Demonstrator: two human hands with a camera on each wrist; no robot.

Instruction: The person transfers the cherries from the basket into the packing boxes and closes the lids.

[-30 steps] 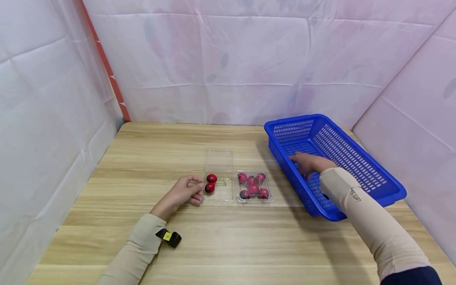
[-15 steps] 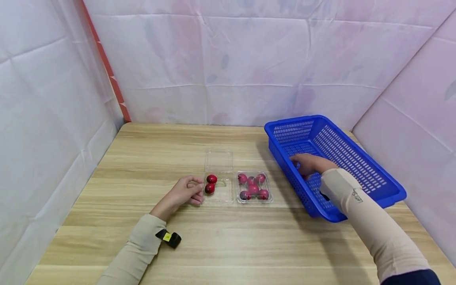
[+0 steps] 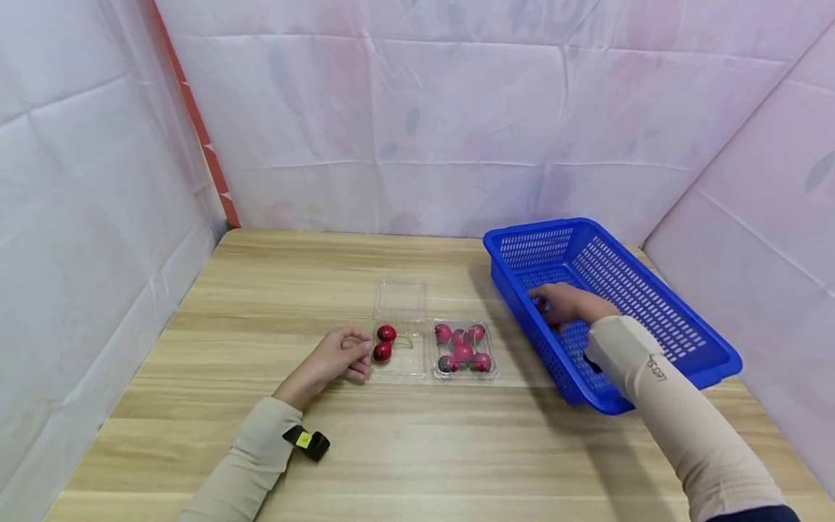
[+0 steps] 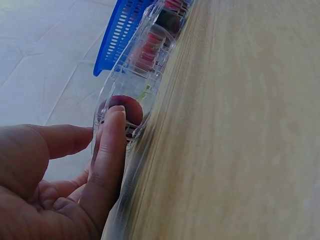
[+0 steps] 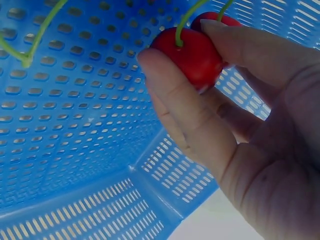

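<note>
My left hand (image 3: 335, 357) holds the left edge of an open clear plastic box (image 3: 409, 366), with thumb and fingers at its rim. Two dark red cherries (image 3: 385, 342) with a green stem lie inside this box. In the left wrist view, a fingertip partly covers a cherry (image 4: 131, 107). Down in the blue basket (image 3: 533, 337) is my right hand (image 3: 564, 301). Seen from the right wrist, its thumb and fingers pinch a red cherry (image 5: 192, 57); a second cherry (image 5: 227, 20) sits behind the thumb. Both have green stems.
A closed clear box (image 3: 492, 371) holding several cherries stands between the open box and the basket. The open box's lid (image 3: 401, 299) lies back on the wooden table (image 3: 417, 449). Another green stem (image 5: 26, 57) shows in the basket. Fabric walls (image 3: 457, 123) surround the table.
The head view has tilted slightly, so everything sits a little lower in it. My right hand has shifted slightly within the basket. My left hand stays at the open box.
</note>
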